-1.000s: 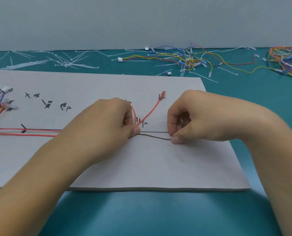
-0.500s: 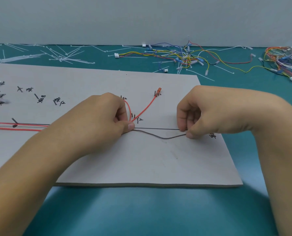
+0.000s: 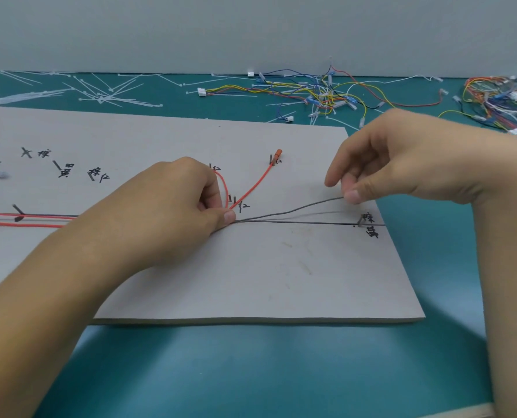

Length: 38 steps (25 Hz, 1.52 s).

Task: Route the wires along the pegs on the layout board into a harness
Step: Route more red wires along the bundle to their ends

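Grey matte layout board (image 3: 251, 282): one, a flat rectangle lettered in black.
- Red wires (image 3: 40, 220): two, thin and round, entering from the board's left edge.
- Left hand (image 3: 167, 218): curled, thumb and fingers pinching the wires together mid-board.
- Red branch (image 3: 254, 185): one, ending in an orange terminal (image 3: 278, 152) beside a dark peg (image 3: 271, 159).
- Grey wire (image 3: 293, 210): one, slender, rising off the board.
- Right hand (image 3: 402, 164): thumb and fingertip nipping the grey wire's end, raised near the right edge.
- End peg (image 3: 360, 221): one, short.
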Each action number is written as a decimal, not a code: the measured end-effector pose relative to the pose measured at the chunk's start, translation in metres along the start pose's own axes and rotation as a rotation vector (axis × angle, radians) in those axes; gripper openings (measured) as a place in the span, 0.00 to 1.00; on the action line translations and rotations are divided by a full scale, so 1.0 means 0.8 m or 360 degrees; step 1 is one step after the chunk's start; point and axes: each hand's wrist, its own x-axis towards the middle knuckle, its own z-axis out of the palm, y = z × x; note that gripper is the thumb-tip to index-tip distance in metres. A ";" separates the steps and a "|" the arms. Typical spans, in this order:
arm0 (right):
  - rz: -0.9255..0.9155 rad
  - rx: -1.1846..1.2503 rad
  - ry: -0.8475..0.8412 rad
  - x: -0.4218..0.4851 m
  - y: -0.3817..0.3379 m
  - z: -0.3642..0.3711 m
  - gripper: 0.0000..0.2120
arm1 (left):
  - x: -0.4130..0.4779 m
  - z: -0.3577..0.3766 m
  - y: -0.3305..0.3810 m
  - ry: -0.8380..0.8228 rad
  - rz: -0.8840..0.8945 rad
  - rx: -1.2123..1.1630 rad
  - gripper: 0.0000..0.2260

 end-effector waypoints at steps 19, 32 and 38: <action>-0.0029 -0.0004 -0.0258 0.002 0.011 -0.004 0.19 | 0.001 0.000 -0.001 -0.0017 -0.0018 -0.0050 0.12; -0.0049 0.0008 -0.0331 0.000 0.008 -0.002 0.20 | 0.001 0.000 0.000 -0.0010 -0.0028 -0.0077 0.12; 0.0016 0.0038 -0.0329 -0.001 0.010 0.001 0.16 | -0.003 0.001 0.004 0.0030 0.0017 -0.0020 0.12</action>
